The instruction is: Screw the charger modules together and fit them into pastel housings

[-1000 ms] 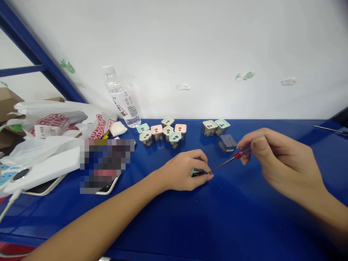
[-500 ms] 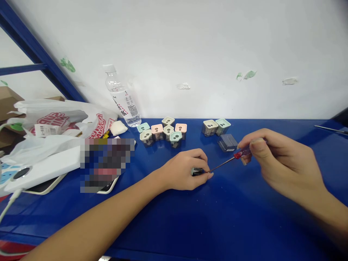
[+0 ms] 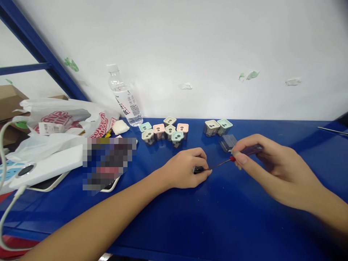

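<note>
My left hand [image 3: 187, 168] rests on the blue table, its fingers closed around a pencil sharpener top [image 3: 198, 169], a small black part with a pale green edge. Much of that part is hidden by the fingers. In my right hand [image 3: 272, 170] is a screwdriver [image 3: 252, 149] with a clear purplish handle and a red collar. Its thin shaft reaches left to the sharpener top, and the tip meets it at my left fingertips. Just beyond the right fingers lies a dark see-through sharpener container [image 3: 227, 143] with no coloured lid on it.
Several pencil sharpeners [image 3: 170, 131] in cream, pink and mint cluster near the wall, with a cream one [image 3: 211, 127] and a mint one [image 3: 224, 126] farther right. A water bottle [image 3: 126, 101], plastic bag [image 3: 67, 116] and white power bank [image 3: 51, 166] occupy the left. A metal rod [image 3: 333, 131] lies far right.
My right fingers have shifted forward on the screwdriver toward its red collar, and more of the handle shows behind them. The tip stays at the sharpener top. The whole view has shifted slightly.
</note>
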A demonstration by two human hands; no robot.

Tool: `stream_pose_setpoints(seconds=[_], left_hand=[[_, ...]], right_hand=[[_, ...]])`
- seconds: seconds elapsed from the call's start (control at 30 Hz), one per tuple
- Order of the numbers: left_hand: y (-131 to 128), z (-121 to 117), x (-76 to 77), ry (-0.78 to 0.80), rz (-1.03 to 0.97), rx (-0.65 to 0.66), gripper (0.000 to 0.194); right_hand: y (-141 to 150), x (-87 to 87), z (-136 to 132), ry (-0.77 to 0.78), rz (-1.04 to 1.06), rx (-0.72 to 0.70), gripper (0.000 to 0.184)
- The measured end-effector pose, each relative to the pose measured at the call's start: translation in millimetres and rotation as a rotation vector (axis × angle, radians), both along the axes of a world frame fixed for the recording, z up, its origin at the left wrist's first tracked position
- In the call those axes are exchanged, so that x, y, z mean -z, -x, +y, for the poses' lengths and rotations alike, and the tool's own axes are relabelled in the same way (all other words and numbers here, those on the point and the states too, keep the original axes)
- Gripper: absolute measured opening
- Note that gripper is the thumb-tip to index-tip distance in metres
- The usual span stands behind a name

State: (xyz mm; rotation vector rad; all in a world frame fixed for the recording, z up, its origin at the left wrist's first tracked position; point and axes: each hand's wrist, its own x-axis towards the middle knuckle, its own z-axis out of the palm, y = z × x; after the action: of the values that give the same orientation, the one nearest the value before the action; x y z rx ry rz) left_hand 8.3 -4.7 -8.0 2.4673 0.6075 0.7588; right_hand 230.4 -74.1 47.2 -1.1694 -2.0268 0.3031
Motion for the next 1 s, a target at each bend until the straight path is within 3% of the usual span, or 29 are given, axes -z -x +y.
stream_pose_setpoints(seconds=[0.6, 1.0], left_hand=[[0.9, -1.1, -3.7, 0.093, 0.075, -0.019, 0.013], [3.9, 3.1, -9.9, 0.113, 0.146, 0.036, 0.021]], right_hand=[[-1.7, 3.5, -1.0, -0.093, 0.016, 0.077, 0.004], [2.6, 2.1, 7.5, 0.049, -0.054, 0.075, 0.01]])
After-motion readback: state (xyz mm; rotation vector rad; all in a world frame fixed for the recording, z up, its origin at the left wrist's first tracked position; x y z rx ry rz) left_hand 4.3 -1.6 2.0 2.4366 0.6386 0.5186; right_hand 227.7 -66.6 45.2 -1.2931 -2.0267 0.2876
